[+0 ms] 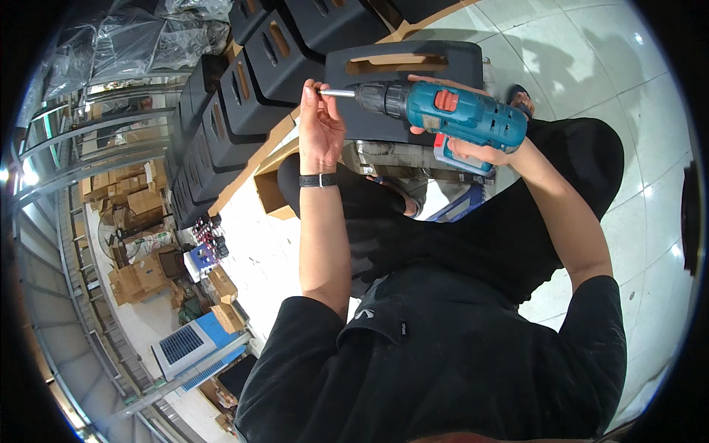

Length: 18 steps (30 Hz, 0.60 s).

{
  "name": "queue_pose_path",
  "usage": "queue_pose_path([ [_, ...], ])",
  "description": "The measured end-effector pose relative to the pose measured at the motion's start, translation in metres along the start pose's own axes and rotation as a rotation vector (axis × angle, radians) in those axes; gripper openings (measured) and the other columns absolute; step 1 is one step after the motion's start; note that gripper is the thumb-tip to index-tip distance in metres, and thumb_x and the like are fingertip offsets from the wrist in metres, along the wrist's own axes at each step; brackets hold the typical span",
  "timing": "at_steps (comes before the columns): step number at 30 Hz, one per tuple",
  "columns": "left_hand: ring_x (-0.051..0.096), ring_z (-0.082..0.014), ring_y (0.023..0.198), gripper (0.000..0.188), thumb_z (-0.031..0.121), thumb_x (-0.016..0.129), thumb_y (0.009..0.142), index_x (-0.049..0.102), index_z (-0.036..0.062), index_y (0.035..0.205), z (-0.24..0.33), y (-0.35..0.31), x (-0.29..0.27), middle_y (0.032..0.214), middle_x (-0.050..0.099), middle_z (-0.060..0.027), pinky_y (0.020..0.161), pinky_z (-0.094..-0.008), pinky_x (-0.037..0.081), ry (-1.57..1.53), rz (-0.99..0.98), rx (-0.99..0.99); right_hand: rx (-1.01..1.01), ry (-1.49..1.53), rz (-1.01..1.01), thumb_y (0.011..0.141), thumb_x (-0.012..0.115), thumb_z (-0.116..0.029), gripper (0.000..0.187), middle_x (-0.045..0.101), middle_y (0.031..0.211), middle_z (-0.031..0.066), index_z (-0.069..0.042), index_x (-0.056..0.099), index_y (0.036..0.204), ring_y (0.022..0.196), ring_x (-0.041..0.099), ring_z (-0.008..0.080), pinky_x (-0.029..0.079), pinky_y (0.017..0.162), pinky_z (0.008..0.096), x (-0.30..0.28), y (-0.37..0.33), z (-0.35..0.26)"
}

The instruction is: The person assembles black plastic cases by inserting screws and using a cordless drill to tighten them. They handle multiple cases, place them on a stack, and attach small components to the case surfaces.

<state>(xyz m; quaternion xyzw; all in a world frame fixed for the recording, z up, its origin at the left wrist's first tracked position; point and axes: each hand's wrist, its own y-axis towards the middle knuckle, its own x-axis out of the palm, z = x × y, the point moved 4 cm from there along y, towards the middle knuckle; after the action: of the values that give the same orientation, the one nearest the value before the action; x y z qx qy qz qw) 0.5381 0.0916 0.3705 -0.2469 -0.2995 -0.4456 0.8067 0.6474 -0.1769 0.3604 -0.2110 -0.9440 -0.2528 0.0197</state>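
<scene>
A teal cordless drill [473, 114] with a red switch and black chuck lies level in my right hand [476, 151], whose fingers wrap round its handle. From the chuck a silver bit [340, 93] points left. At its tip, the thumb and fingers of my left hand [323, 133] are pinched together around a small end piece, too small to name. Beneath the drill is a black plastic shell [369, 125] with a long slot, apart from the bit.
Several black slotted shells [255, 103] stand in a row on cardboard at the far left. By my knee sits an open cardboard box [275, 196]. A blue plastic stool [461, 203] shows between my legs. Metal shelving [96, 159] and stacked cartons [140, 199] fill the left side.
</scene>
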Motion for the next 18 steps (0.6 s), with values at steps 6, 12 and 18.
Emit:
queue_pose_path([
  [6,0.07,-0.0081,0.102,0.019,0.024,0.065,0.105,0.069,0.0108,0.118,-0.007,-0.002,-0.019,0.11,0.072,-0.0008,0.088,-0.0173,0.063,0.032,0.031,-0.028,-0.159,-0.351,-0.038,0.077,0.072,0.004,0.082,0.069,0.135,0.017,-0.01,0.05,0.154,0.112,0.071,0.0284,0.053,0.105,0.0357,-0.002,0.013,-0.017],
  [12,0.071,-0.0097,0.103,0.019,0.027,0.065,0.105,0.069,0.0117,0.116,-0.016,0.003,-0.032,0.11,0.072,-0.0001,0.089,-0.0199,0.063,-0.001,0.022,-0.081,0.234,-0.225,-0.086,0.077,0.077,0.003,0.09,0.074,0.123,0.0144,-0.019,0.047,0.159,0.102,0.075,0.0256,0.055,0.106,0.0361,-0.004,0.01,-0.007],
  [18,0.071,-0.0105,0.107,0.02,0.028,0.065,0.104,0.071,0.0134,0.117,-0.019,0.006,-0.043,0.112,0.074,0.002,0.091,-0.0222,0.063,0.005,0.031,-0.151,0.0,-0.243,-0.142,0.075,0.088,-0.004,0.093,0.074,0.126,0.0136,-0.019,0.048,0.158,0.111,0.074,0.025,0.052,0.111,0.0398,-0.003,0.01,-0.006],
])
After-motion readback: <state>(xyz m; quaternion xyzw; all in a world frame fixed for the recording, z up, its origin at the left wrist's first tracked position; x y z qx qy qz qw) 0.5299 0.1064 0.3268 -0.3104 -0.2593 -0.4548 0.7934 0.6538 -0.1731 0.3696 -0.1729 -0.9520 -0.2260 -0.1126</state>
